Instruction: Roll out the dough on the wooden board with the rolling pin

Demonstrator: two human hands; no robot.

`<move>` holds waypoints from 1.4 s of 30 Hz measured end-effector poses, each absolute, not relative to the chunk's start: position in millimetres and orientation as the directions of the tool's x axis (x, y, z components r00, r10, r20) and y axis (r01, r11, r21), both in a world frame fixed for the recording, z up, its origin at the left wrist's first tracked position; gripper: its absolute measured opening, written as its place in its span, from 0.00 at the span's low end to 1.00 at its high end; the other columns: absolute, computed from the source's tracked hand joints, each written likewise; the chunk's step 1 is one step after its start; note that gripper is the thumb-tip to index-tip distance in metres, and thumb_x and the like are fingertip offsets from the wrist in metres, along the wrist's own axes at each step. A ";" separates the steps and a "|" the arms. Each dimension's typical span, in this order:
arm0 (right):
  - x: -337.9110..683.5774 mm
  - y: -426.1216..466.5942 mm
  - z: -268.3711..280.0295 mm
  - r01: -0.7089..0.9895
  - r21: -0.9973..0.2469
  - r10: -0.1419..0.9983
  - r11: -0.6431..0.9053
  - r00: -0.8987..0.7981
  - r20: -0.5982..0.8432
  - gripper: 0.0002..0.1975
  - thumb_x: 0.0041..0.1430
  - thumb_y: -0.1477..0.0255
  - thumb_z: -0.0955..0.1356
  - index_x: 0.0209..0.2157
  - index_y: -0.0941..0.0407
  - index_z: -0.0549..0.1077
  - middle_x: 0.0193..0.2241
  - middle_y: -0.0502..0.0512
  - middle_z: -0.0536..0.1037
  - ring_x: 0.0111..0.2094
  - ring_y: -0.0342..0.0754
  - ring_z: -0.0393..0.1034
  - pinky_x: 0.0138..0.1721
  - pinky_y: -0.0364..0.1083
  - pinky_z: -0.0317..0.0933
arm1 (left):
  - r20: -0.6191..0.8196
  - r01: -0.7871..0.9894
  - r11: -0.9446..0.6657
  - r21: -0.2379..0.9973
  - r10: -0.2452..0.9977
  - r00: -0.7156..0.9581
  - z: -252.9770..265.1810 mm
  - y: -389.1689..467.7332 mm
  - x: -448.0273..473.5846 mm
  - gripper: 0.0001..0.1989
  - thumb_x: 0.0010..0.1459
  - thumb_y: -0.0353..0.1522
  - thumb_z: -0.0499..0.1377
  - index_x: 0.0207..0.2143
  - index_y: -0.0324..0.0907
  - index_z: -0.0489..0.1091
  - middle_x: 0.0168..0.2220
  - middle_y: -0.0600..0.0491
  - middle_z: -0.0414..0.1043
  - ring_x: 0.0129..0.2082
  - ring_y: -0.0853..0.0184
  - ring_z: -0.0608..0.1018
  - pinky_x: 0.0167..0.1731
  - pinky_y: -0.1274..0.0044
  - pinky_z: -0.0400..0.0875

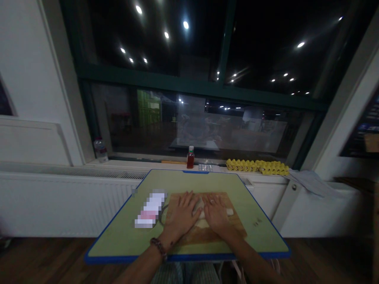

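1. Wooden board (207, 232) was seen lying on a green table (124, 236) with a blue rim, near the middle.
2. Both hands were laid flat on the board, palms down and fingers spread, side by side and almost touching.
3. The left hand (181, 215) was open, pressed on the left end of a pale roll of dough (229, 212); a bead bracelet (159, 247) was worn at its wrist.
4. The right hand (216, 215) was open too, laid over the roll's middle; only the roll's right end was left showing past the fingers.
5. A blurred white and pink patch (150, 209) was seen just left of the board.
6. On the far sill a red bottle (190, 157), a yellow egg tray (257, 166) to its right and a clear bottle (100, 150) far left were stood.
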State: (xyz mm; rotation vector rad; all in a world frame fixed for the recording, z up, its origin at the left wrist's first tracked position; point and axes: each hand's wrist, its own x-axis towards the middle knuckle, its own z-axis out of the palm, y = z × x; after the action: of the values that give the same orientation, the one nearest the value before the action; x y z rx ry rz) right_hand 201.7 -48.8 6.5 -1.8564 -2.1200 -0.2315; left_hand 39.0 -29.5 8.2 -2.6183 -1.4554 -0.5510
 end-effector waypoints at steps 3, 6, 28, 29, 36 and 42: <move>199.7 -43.4 10.0 0.990 -0.074 0.949 0.117 -0.090 0.303 0.24 0.68 0.72 0.53 0.59 0.57 0.67 0.59 0.59 0.68 0.64 0.53 0.54 0.64 0.56 0.39 | 0.364 0.859 -0.505 0.089 0.819 0.444 11.0 -20.4 41.4 0.25 0.68 0.44 0.42 0.63 0.48 0.60 0.66 0.49 0.56 0.67 0.57 0.56 0.63 0.60 0.47; 196.6 -33.9 14.6 0.993 -0.072 0.956 0.096 -0.072 0.284 0.23 0.67 0.72 0.54 0.57 0.57 0.69 0.58 0.59 0.69 0.64 0.53 0.53 0.64 0.56 0.42 | 0.312 0.896 -0.432 0.099 0.869 0.384 19.2 -7.1 45.8 0.26 0.66 0.43 0.43 0.63 0.47 0.59 0.66 0.50 0.56 0.67 0.57 0.55 0.64 0.60 0.46; 155.4 -83.5 -8.8 0.990 -0.139 0.896 0.035 0.031 0.443 0.24 0.67 0.72 0.56 0.62 0.60 0.63 0.64 0.62 0.59 0.66 0.56 0.48 0.65 0.58 0.42 | 0.276 0.904 -0.422 0.074 0.880 0.388 17.9 -9.9 32.7 0.25 0.65 0.42 0.44 0.62 0.47 0.61 0.64 0.49 0.60 0.65 0.56 0.58 0.61 0.59 0.47; 157.6 -80.1 -5.4 0.989 -0.140 0.905 0.035 0.028 0.424 0.23 0.67 0.72 0.56 0.61 0.60 0.64 0.63 0.62 0.60 0.66 0.55 0.48 0.65 0.57 0.44 | 0.267 0.907 -0.414 0.080 0.885 0.381 19.3 -6.8 34.8 0.26 0.65 0.42 0.45 0.62 0.47 0.61 0.64 0.48 0.60 0.65 0.55 0.59 0.61 0.59 0.48; 185.0 -32.3 19.2 0.989 -0.141 0.968 0.046 -0.010 0.250 0.24 0.68 0.67 0.53 0.60 0.55 0.66 0.62 0.57 0.64 0.66 0.54 0.48 0.64 0.55 0.39 | 0.289 0.951 -0.279 0.133 0.929 0.232 28.2 17.2 57.0 0.28 0.63 0.43 0.48 0.61 0.41 0.61 0.62 0.44 0.63 0.62 0.54 0.63 0.60 0.62 0.54; 195.6 13.7 20.6 0.980 -0.176 0.972 -0.091 0.126 0.199 0.29 0.65 0.62 0.56 0.62 0.61 0.62 0.61 0.63 0.64 0.66 0.59 0.48 0.62 0.57 0.39 | 0.313 0.968 -0.206 0.144 0.937 0.153 25.5 26.2 66.5 0.28 0.63 0.40 0.48 0.62 0.36 0.59 0.63 0.42 0.61 0.63 0.53 0.61 0.61 0.62 0.53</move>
State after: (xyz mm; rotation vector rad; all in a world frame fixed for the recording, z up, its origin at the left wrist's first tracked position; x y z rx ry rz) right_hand 195.6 13.7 20.6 -2.1420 -1.9164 -0.0451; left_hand 66.5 26.2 25.5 -2.3149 -1.9195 -0.5168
